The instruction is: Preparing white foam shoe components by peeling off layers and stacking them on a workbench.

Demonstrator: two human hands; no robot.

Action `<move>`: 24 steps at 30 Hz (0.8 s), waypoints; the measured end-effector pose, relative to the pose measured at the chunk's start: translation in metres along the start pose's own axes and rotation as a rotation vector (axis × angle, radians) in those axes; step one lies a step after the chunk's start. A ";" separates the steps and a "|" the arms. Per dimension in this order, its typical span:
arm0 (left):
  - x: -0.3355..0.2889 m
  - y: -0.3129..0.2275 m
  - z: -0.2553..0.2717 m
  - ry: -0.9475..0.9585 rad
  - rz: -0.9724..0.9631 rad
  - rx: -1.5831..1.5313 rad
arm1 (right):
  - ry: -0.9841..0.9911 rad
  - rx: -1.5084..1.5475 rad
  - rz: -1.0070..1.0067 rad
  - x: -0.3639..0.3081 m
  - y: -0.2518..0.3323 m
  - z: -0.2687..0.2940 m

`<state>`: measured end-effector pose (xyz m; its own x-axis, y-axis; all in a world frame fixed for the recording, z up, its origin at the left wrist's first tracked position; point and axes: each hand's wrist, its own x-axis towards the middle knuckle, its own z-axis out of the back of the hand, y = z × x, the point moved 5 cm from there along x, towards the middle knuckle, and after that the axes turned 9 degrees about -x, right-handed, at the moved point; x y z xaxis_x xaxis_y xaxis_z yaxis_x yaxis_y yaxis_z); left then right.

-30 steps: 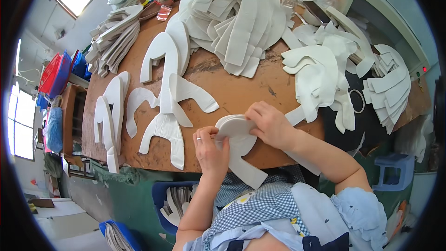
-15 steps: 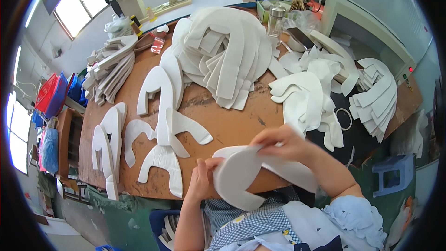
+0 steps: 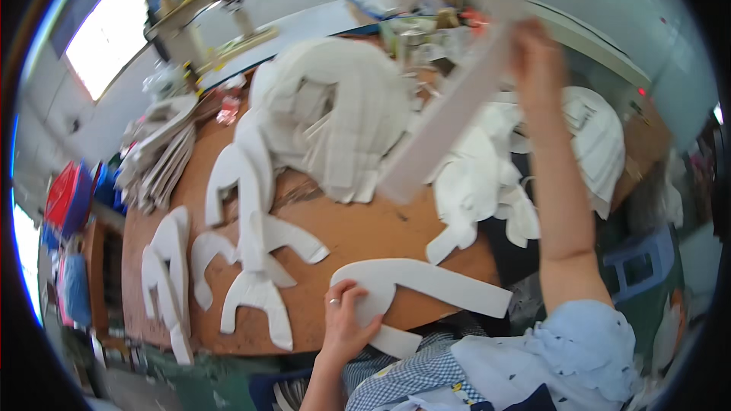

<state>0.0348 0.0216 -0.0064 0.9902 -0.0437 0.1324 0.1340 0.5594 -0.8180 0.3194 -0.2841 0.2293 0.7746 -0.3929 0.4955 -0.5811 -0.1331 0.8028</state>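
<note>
Near the table's front edge lies a white U-shaped pad, looking like thick felt or foam. My left hand grips its curved left end, fingers bent over the top and the thumb toward its inner edge. Raised high at the right, my right hand holds another white U-shaped pad. That pad is smeared by motion; one long arm slants down to the left, and its upper part hangs over the back of the table. The fingers of the right hand are blurred but closed at the pad's edge.
A big heap of white curved pads stands mid-table on the brown tabletop. Thin white pieces pile up at right. Joined pads lie left; stacked pads sit behind. A sewing machine stands beyond.
My right hand has risen up and away from my lap side, carrying one pad. My left hand has shifted from that pad onto the one lying beneath. The whole view has tilted somewhat.
</note>
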 end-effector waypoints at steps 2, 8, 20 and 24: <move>-0.008 0.001 0.004 -0.032 -0.001 0.017 | 0.092 -0.239 0.171 -0.003 -0.058 -0.049; -0.019 0.018 -0.007 0.021 -0.105 0.076 | 0.198 -0.513 -0.367 -0.029 -0.193 -0.155; -0.012 0.000 -0.003 -0.082 0.071 0.102 | 0.387 -1.138 0.252 -0.096 -0.112 0.066; 0.005 0.014 0.009 -0.051 0.072 0.074 | 0.353 -1.378 0.078 -0.097 -0.119 0.098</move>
<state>0.0413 0.0369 -0.0117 0.9937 0.0402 0.1045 0.0573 0.6196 -0.7828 0.2895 -0.3192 0.0535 0.8920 -0.0868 0.4436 -0.0799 0.9356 0.3438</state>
